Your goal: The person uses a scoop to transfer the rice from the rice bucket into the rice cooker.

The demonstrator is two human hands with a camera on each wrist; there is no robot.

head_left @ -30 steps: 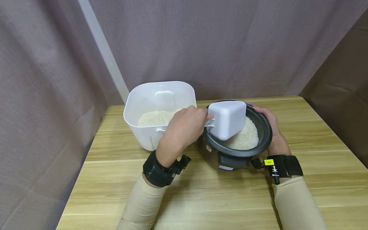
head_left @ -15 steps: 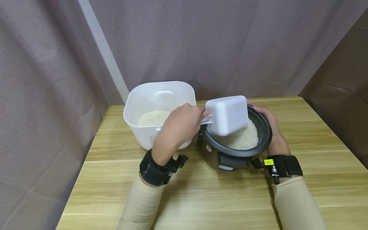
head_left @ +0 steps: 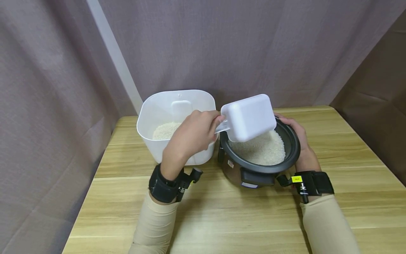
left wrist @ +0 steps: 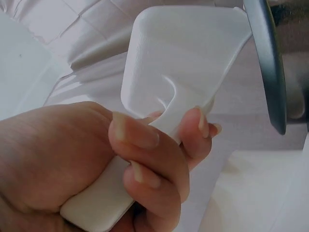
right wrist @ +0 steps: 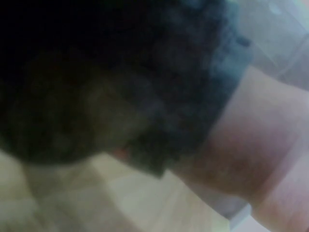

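My left hand (head_left: 190,135) grips the handle of a white plastic scoop (head_left: 248,116), held upturned above the left rim of a dark rice cooker pot (head_left: 293,150). White rice (head_left: 261,150) fills the bottom of the pot. In the left wrist view my fingers (left wrist: 145,159) curl round the scoop (left wrist: 183,63) handle, with the pot rim (left wrist: 270,63) at the right. My right hand (head_left: 299,141) wraps the pot's right side. The right wrist view is a dark blur of the pot (right wrist: 111,87) close up.
A white square tub (head_left: 149,116) with rice at its bottom stands left of the pot, behind my left hand. Both stand on a wooden table (head_left: 241,218). Grey curtains hang behind and on both sides.
My left hand has lifted the scoop up out of the pot and drawn it slightly left. The right hand and pot have stayed still.
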